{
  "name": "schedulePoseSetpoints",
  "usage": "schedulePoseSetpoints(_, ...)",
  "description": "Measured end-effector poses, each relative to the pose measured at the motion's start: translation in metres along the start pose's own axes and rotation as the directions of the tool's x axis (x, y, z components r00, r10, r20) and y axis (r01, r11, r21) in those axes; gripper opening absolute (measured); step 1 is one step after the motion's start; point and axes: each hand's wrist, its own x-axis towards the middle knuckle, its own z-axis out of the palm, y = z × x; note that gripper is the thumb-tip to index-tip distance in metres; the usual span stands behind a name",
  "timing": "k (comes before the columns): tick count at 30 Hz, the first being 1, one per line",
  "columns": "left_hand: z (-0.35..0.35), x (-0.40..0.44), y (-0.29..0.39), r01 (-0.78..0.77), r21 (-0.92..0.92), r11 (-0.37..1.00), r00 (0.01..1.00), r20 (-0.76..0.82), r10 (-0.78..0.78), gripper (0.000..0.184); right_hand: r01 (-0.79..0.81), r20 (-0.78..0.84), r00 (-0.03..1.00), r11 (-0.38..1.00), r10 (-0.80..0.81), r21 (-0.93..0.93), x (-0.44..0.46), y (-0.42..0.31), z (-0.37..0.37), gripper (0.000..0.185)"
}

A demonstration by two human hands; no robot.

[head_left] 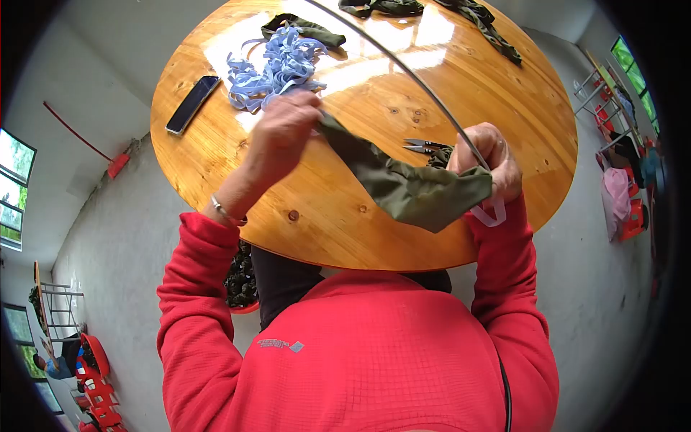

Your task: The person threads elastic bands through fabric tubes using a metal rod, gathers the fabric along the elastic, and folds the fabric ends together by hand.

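Observation:
A dark green piece of fabric, like a narrow tube or folded strip, stretches between my hands above the table. My left hand is closed, pinching the fabric's left end. The fabric's other end is held in my right hand, its fingers closed beside a long thin grey rod. That rod curves from the top of the view down to these fingers. From under my right hand hangs a loop of pale ribbon. Thread snips lie just left of my right hand, partly over or beside dark green cloth.
A tangled heap of light blue strips and a phone rest on the round wooden table. More dark green pieces lie along its far side. Below the edge stands a red basin of dark pieces. Another person is far left.

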Motion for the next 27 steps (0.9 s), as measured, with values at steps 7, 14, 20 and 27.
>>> schedulePoseSetpoints(7, -0.056, -0.001, 0.026, 0.181, -0.624, 0.760, 0.970, -0.017, -0.244, 0.023, 0.005, -0.005, 1.000, 0.999, -0.005, -0.040, 0.001, -0.001, 0.009, 0.029)
schedulePoseSetpoints(14, -0.084, -0.017, 0.003, 0.181, -0.960, 0.216, 0.962, 0.128, -0.240, 0.028, -0.087, -0.030, 0.996, 0.992, 0.085, -0.088, 0.004, 0.003, 0.010, 0.025)
schedulePoseSetpoints(20, -0.109, -0.017, -0.076, 0.083, -0.655, 0.751, 0.937, -0.206, -0.283, 0.028, -0.207, -0.124, 0.977, 0.906, 0.172, -0.370, 0.016, 0.015, 0.020, 0.017)
schedulePoseSetpoints(27, -0.091, -0.046, 0.012, 0.648, 0.223, 0.729, 0.748, -0.369, -0.552, 0.019, -0.262, -0.181, 0.964, 0.826, 0.196, -0.500, 0.025, 0.043, 0.035, 0.025)
